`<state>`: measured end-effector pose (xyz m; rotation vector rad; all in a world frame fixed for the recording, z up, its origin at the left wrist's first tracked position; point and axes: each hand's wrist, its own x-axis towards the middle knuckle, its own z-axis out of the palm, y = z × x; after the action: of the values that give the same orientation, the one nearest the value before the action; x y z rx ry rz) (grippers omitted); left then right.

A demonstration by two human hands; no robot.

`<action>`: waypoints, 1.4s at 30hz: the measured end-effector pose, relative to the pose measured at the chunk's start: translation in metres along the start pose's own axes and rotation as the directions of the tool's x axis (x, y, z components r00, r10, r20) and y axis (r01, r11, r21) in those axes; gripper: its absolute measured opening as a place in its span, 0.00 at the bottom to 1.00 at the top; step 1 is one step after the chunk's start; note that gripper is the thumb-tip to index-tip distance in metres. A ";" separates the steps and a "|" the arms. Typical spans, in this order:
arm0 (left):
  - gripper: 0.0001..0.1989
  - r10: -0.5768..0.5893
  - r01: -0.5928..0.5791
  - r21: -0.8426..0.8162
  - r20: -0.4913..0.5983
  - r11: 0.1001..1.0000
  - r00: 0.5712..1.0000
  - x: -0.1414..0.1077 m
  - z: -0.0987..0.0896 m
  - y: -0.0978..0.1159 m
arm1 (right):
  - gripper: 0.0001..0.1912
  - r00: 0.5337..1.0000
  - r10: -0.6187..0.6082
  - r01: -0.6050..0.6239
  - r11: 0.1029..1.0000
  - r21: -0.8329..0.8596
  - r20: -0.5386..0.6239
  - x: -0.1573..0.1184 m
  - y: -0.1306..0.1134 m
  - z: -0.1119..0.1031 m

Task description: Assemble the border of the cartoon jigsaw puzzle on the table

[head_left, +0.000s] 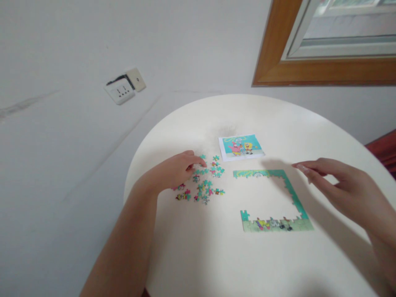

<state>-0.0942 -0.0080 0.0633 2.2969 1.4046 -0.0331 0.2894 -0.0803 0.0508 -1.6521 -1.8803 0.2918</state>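
My left hand (pixel 177 169) is over the left part of the table, index finger stretched out at a heap of loose jigsaw pieces (pixel 204 186). Its other fingers curl under and partly cover some pieces; no piece shows in its grasp. On the right, my right hand (pixel 337 181) hovers beside the partly assembled jigsaw border (pixel 293 194), thumb and index finger close together in a pinch. Whatever they hold, if anything, is too small to make out. The border has top, right and bottom sides joined, with a gap on the left.
A printed reference picture (pixel 243 147) with cartoon figures lies behind the puzzle. Everything rests on a round white table (pixel 198 247) against a pale wall. A wall socket (pixel 120 90) is at the left, and a wood-framed window (pixel 324 72) at the upper right.
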 end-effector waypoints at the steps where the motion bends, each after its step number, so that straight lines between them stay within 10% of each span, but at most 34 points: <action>1: 0.23 -0.005 0.005 -0.002 0.002 1.000 1.000 0.000 0.000 0.000 | 0.17 1.000 -0.002 0.002 1.000 -0.001 -0.004 0.000 0.000 0.000; 14: 0.21 0.036 -0.035 0.025 -0.039 0.999 0.999 0.002 0.004 -0.002 | 0.17 1.000 0.005 -0.004 1.000 0.014 -0.014 0.001 0.001 0.001; 26: 0.12 0.058 0.015 0.317 -0.221 0.948 0.973 0.019 0.031 0.054 | 0.15 1.000 -0.014 0.015 1.000 0.019 -0.024 0.000 -0.001 -0.001; 42: 0.09 0.193 -0.184 0.114 -0.077 0.976 0.978 0.019 0.034 0.053 | 0.13 1.000 -0.022 0.021 0.999 0.039 0.018 0.002 -0.005 -0.001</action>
<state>-0.0328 -0.0259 0.0473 2.5385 1.2465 0.0536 0.2860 -0.0794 0.0549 -1.6078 -1.8929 0.3331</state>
